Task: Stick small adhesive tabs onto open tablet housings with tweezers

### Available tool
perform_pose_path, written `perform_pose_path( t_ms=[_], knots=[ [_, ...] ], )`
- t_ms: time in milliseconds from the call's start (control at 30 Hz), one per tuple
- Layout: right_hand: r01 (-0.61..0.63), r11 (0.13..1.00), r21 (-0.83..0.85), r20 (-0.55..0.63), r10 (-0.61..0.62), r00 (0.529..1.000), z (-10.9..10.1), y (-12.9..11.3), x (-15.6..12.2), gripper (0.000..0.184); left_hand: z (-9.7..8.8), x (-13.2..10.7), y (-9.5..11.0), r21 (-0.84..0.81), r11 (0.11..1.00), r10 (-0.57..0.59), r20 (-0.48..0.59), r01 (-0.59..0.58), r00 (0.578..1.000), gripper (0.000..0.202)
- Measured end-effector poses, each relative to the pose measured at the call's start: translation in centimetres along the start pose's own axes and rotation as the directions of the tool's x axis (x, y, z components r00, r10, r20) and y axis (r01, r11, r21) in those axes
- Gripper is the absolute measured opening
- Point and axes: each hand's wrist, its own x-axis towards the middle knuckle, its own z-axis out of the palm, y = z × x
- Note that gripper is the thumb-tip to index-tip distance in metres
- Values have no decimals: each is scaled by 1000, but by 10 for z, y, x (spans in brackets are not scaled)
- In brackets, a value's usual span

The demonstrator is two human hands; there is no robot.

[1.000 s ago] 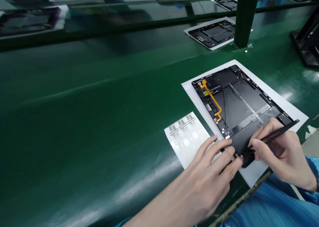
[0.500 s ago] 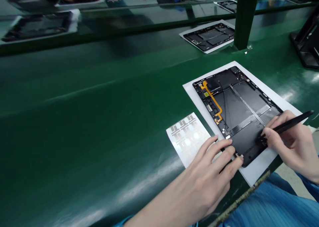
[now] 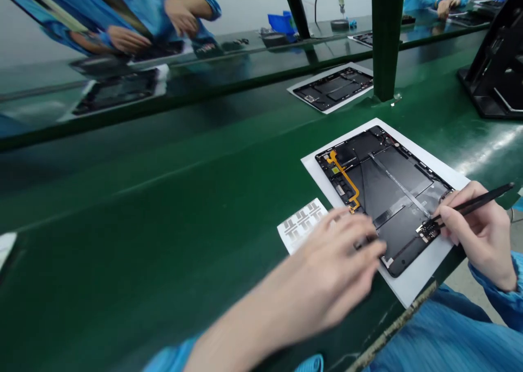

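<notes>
while the hands work over the bench, right hand [image 3: 478, 236]: narrow pinch on black tweezers [image 3: 476, 206], tips at a small circuit board [image 3: 428, 230]
left hand [image 3: 330, 257]: blurred, fingers loosely spread just above the tablet housing's lower edge; cannot tell if it grips anything
tablet housing [image 3: 392, 197]: open, flat on a white sheet [image 3: 425, 268] on the green bench [image 3: 122, 225]
beside it: a label sheet [image 3: 298, 227], partly under the left hand

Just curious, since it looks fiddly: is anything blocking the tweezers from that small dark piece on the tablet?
Nothing visible does: the tips of the black tweezers, held in the right hand, reach the small dark piece on the tablet housing. The blurred left hand is off to one side, at the housing's near edge.
</notes>
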Motion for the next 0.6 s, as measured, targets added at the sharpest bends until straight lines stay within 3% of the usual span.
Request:
perform_pose_path(
  t_ms=[67,100,133,233,333,467,600],
  knots=[
    [-38,996,80,-27,40,999,0,3,-1,14,-17,25,-28,62,982,-179,13,178,984,31],
    [-61,991,118,-35,66,997,0,5,-2,15,-26,38,-45,111,923,-374,20,369,927,32],
    [-82,986,148,-41,89,995,1,7,-2,16,-33,49,-63,139,878,-461,-9,458,887,36],
    [-96,980,172,-46,105,993,4,13,-2,17,-45,74,-115,166,777,-616,-2,608,788,54],
    [-106,975,196,-41,116,992,9,18,-2,20,-42,79,-148,134,741,-672,163,658,723,31],
    [-120,963,240,-55,137,989,13,22,-1,25,-31,73,-162,76,757,-642,271,649,718,26],
    [-131,948,291,-93,164,982,16,23,-4,28,-34,73,-159,-49,785,-599,192,617,777,23]
  ],
)
